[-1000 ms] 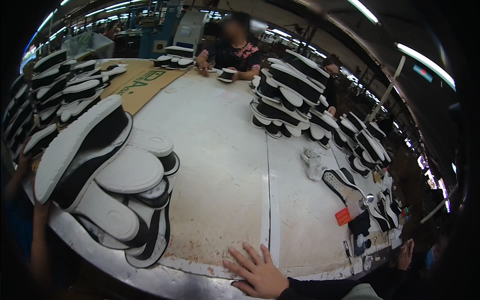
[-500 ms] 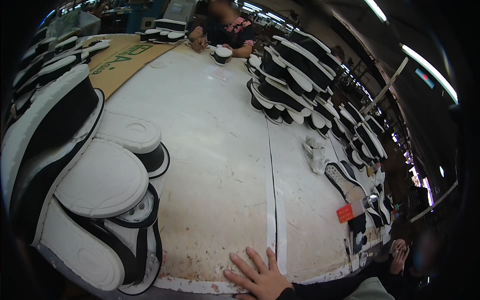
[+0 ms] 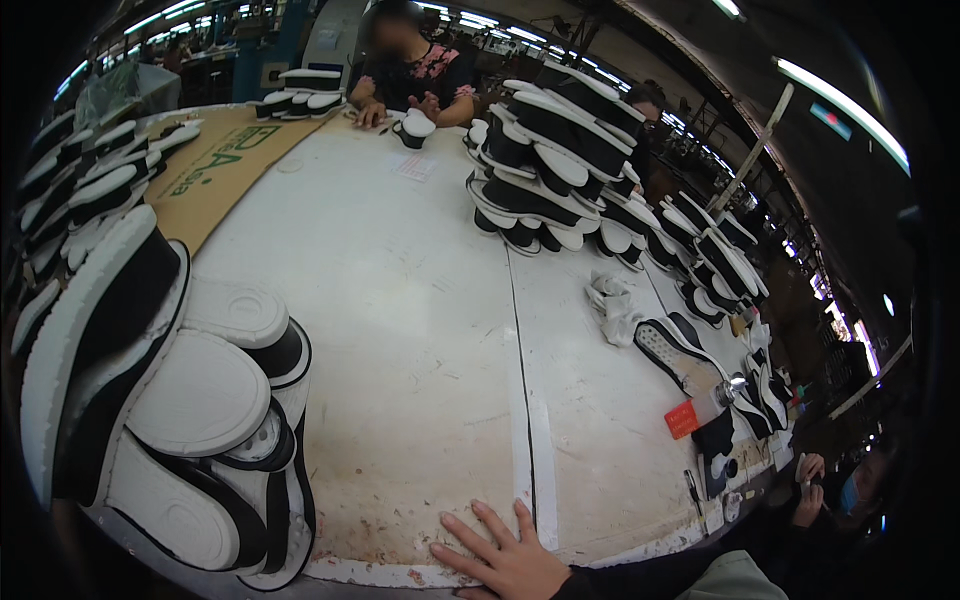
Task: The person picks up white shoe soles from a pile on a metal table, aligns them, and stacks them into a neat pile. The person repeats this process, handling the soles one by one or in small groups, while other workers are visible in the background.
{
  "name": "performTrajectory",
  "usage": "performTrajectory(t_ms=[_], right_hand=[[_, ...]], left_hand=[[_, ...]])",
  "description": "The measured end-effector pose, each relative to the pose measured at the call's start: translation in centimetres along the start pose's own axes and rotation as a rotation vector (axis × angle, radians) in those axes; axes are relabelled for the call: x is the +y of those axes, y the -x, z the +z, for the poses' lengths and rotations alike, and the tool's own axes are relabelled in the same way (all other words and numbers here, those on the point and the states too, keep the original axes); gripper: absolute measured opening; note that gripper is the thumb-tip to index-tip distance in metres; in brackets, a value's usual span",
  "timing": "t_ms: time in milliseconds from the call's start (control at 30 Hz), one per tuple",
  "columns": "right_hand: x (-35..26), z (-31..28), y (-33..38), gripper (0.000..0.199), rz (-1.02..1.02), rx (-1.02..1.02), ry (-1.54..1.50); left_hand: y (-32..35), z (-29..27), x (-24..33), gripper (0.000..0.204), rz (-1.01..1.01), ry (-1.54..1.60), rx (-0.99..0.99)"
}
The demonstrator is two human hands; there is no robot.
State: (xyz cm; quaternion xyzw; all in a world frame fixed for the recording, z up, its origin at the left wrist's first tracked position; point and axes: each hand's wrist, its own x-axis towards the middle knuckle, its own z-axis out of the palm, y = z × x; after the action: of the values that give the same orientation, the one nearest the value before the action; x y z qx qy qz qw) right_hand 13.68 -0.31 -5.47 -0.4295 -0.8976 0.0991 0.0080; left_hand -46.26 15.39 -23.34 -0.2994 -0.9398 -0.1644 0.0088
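My right hand [image 3: 508, 560] lies palm down at the table's near edge. Its fingers are spread and nothing is in it. The dark-sleeved forearm reaches in from the lower right. My left hand is out of view. To the left of my right hand stands a heap of thick black-and-white shoe soles [image 3: 200, 395], some on edge and some flat, overlapping one another. The worktable [image 3: 400, 330] has a stained white top, with a dark seam running away from beside my fingertips.
A tall stack of soles [image 3: 560, 165] stands at the far right, more soles [image 3: 105, 190] at far left by a cardboard sheet [image 3: 215, 175]. A crumpled white cloth [image 3: 612, 305], a perforated sole [image 3: 675, 355] and a red-labelled bottle [image 3: 700, 408] lie right. Co-workers sit across and at right.
The view has shifted, so the table's things appear a little further left. My right hand stays flat on the table. The co-worker across has moved their hands, one now raised beside a sole.
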Motion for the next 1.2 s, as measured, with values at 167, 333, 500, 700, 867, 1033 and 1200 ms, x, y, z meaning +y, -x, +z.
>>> performTrajectory(t_ms=[167, 333, 500, 700, 867, 1033, 1200], right_hand=[[0.7, -0.9, 0.5, 0.064, -0.033, -0.032, 0.035], [1.1, 0.7, 0.6, 0.063, -0.091, 0.108, -0.04], [1.7, 1.0, 2.1, 0.049, -0.142, 0.332, -0.381], [1.7, -9.7, 8.5, 0.016, -0.53, 0.504, -0.717], [3.0, -16.7, 13.9, 0.006, -0.793, 0.578, -1.034], [5.3, -18.6, 17.6, 0.014, -0.962, 0.233, -1.61], [5.4, -19.6, 17.9, 0.015, -1.161, 0.122, -1.494]], left_hand=[[-1.8, -7.7, 1.4, 0.025, 0.094, 0.137, 0.123], [-1.0, -17.3, 2.2, 0.025, 0.217, 0.261, 0.257], [7.2, -22.7, 2.3, 0.024, 0.32, 0.382, 0.297], [27.0, -19.7, 1.3, 0.024, 0.347, 0.457, 0.053], [44.6, -13.8, -3.3, 0.024, 0.224, 0.434, -0.245], [51.8, -12.6, -5.3, 0.023, 0.229, 0.441, -0.384], [51.4, -17.3, -6.4, 0.019, 0.398, 0.521, -0.37]])
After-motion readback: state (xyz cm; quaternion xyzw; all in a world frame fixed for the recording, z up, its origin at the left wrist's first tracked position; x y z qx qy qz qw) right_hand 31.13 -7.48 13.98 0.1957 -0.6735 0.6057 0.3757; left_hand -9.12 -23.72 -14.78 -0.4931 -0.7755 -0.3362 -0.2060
